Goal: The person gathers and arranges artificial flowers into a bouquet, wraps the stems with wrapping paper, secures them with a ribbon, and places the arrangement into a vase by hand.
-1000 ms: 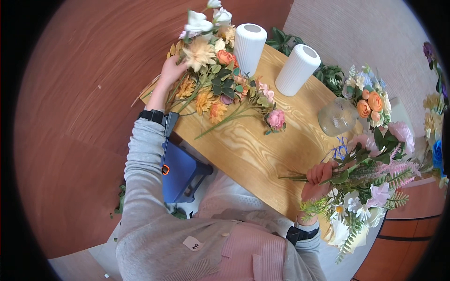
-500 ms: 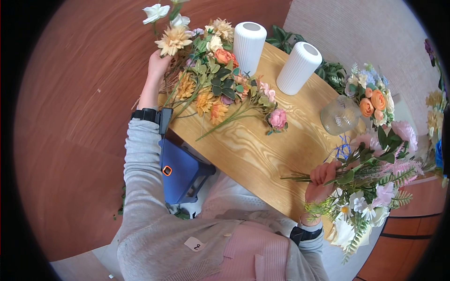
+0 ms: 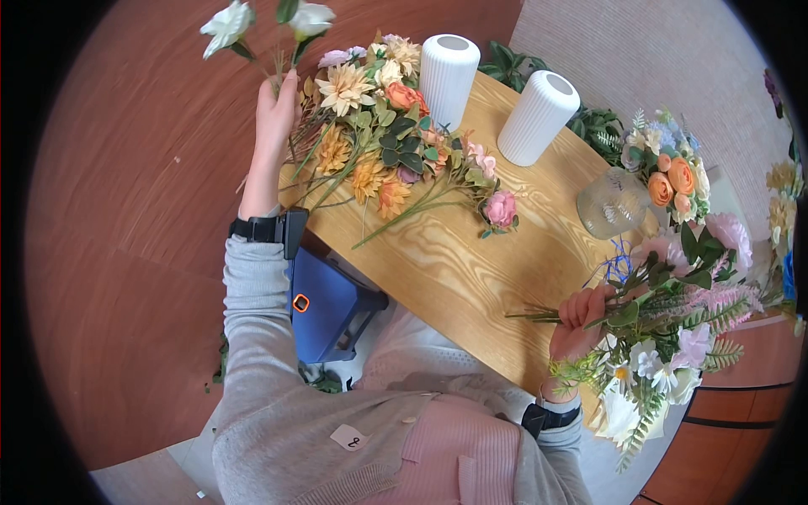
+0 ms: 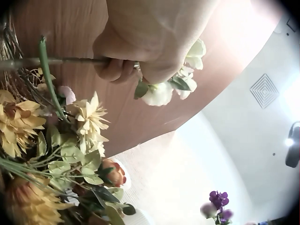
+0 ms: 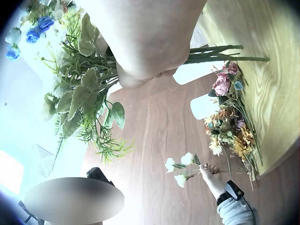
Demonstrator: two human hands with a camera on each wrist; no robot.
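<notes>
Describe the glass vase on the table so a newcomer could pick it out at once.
On the wooden table, look from the two ribbed white vases toward the bouquet in the right hand. The glass vase sits between them, beside the orange flowers. Unlike its taller, opaque white neighbours, it is squat and see-through.

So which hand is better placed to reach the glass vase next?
Probably the right hand: though gripping a bouquet, it is much nearer the glass vase. The left hand holds white flowers past the wooden table's opposite end.
</notes>
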